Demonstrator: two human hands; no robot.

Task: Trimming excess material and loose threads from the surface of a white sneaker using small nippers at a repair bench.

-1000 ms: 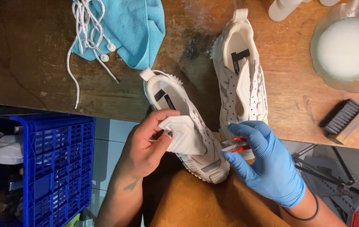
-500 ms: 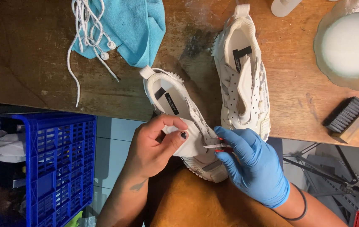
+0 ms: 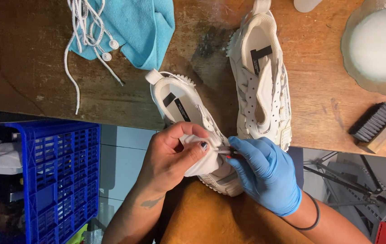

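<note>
- The bare left hand (image 3: 170,156) has its fingers clamped on the tongue of a white sneaker (image 3: 188,119), thumb pressed on top of the folded white flap.
- This sneaker hangs over the near edge of the wooden bench (image 3: 30,68), heel on the wood, toe above the person's lap.
- The right hand (image 3: 265,174), in a blue glove, has its fingers pinched together on a small thin tool (image 3: 223,152) with a red part, touching the sneaker just beside the left thumb.
- A second white sneaker (image 3: 260,77) lies on the bench to the right, close alongside.
- White laces (image 3: 84,31) lie on a turquoise cloth (image 3: 143,27) at the far left.
- A bowl of white foam (image 3: 378,45) and a black-bristled brush (image 3: 376,122) are at the right.
- A blue plastic crate (image 3: 53,176) stands below the bench.
</note>
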